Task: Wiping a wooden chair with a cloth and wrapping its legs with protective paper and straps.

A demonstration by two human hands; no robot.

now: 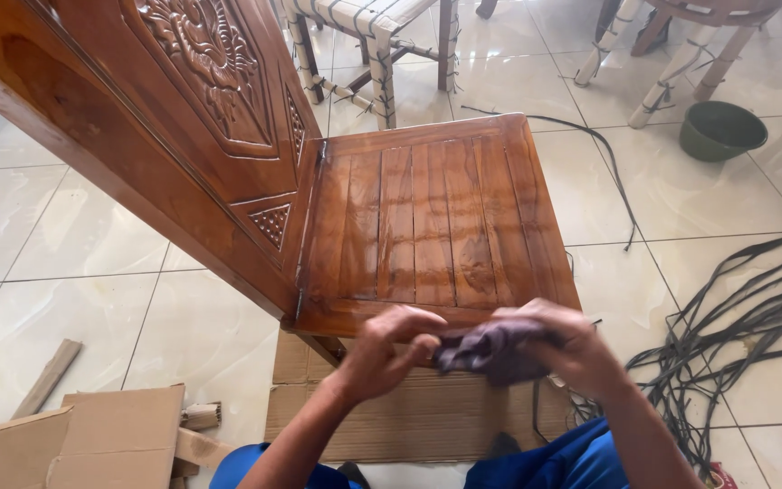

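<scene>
While loose cardboard pieces [106,439] and a short wooden stick [47,376] lie on the white tiled floor [65,235] in the lower left of the frame, a varnished wooden chair [427,226] fills the middle, its carved backrest [201,81] slanting from the upper left down toward the slatted seat [427,222]. Below the seat's near edge a flat sheet of cardboard [409,417] lies on the tiles under the chair. Just in front of that edge, at lower centre, the left hand [386,353] has its fingers curled, thumb and fingertips pinched onto one end of a dark purplish cloth [491,349]. Right of it, the right hand [563,344] is closed around the other, bunched end of the same cloth, so both hands clamp it between them, close to the seat edge; whether the cloth touches the wood I cannot tell. Blue clothing [554,462] shows along the bottom edge. Further right, a tangle of dark straps [753,317] sprawls over the floor at the right edge, and a dark green bowl [721,129] sits in the upper right, near the wrapped legs of other furniture [681,63] along the top
</scene>
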